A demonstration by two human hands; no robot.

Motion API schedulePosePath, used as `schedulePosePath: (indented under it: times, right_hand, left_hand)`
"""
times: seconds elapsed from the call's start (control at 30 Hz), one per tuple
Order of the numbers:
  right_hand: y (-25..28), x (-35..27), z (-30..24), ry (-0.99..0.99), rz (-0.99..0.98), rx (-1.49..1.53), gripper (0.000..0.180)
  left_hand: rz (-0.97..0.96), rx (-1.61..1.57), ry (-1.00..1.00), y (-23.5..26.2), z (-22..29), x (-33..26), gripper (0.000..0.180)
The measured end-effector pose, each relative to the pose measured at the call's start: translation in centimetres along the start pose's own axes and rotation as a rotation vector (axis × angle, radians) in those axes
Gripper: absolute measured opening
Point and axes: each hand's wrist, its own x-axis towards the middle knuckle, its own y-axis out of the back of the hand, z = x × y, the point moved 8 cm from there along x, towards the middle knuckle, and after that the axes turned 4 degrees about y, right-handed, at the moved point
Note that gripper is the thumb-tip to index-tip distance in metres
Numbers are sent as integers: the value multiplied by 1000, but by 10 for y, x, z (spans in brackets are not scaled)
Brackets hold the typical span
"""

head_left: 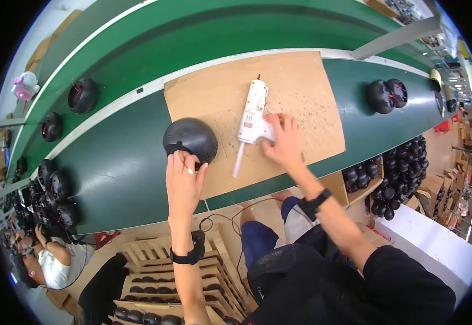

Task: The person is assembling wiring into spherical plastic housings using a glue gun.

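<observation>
A round black plastic shell (190, 138) rests on the left edge of a cardboard sheet (306, 86). My left hand (184, 176) is closed at the shell's near rim, fingers bent against a dark opening there; the fingertips are partly hidden. To the right, a white hot glue gun (253, 108) lies with its nozzle pointing away and a clear glue stick (238, 160) sticking out of its back. My right hand (286, 142) has its thumb and fingers around the end of the gun's handle.
The cardboard lies on a green workbench (122, 157). More black shells (57, 187) sit at the left, and a pair (387, 96) at the right. Beyond runs a raised green surface (203, 35) with shells on it. A person (57, 260) sits at the lower left. Boxed shells (363, 176) stand below right.
</observation>
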Motion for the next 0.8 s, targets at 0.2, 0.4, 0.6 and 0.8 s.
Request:
schedulePosePath:
  times: [0.2, 0.4, 0.6, 0.8]
  right_hand:
    - [29, 35, 67, -117, -567, 261, 55]
    - [65, -3, 111, -835, -585, 1614, 43]
    - [67, -11, 91, -822, -496, 1627, 47]
    - [115, -48, 115, -516, -729, 1528, 60]
  left_hand:
    - [-89, 96, -155, -36, 61, 34, 21]
    - [-42, 113, -34, -35, 66, 47, 36]
    - [-81, -52, -57, -31, 31, 32, 33]
    - [84, -96, 22, 11, -10, 51, 26]
